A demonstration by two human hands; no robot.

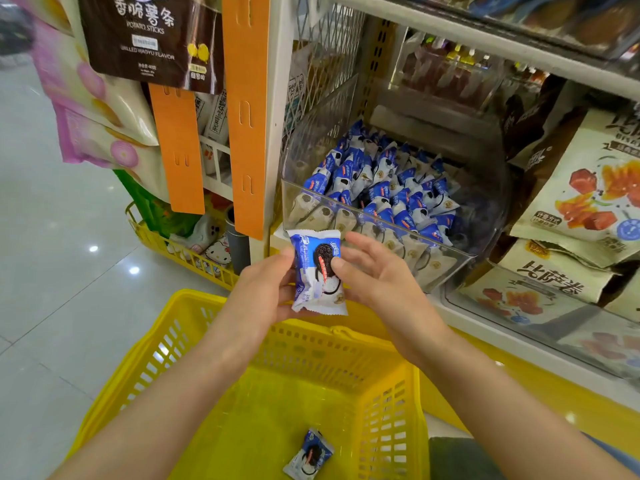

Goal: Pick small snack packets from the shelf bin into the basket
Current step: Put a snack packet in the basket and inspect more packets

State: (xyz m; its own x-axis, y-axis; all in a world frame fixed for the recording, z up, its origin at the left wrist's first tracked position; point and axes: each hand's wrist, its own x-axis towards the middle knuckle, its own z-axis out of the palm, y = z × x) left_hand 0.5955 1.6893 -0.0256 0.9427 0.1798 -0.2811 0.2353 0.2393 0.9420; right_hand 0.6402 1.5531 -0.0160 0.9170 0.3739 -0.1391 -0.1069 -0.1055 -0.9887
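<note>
**Above the basket: one packet, two hands, one release to get right**

Over the far rim of the basket [201,297], just in front of the bin [374,219], the packet [318,271] is held upright with its printed face to the camera. The left hand [263,285] grips it by the left edge, thumb in front and fingers curled behind. The right hand [377,271] lays only its thumb on the printed face. Its other fingers [367,244] are loose and nearly straight beside the packet's upper right corner (whether any of them backs the wrapper I cannot tell). A second packet [308,455] lies on the basket floor near the right wall. The heap [381,181] in the bin looks plentiful.

The step in hand, as I read it, is the drop. To do it well, one hand should own the packet: lift the right thumb off first, so the wrapper is not tugged two ways. The packet hangs above the rim rather than the open floor, so I would draw it toward the body and lower it inside the walls before the left fingers let go. A light, flat wrapper released high could flutter, catch the rim and slide out onto the tiles. The freed right hand is already beside the bin, well placed to reach for the next one.
</note>
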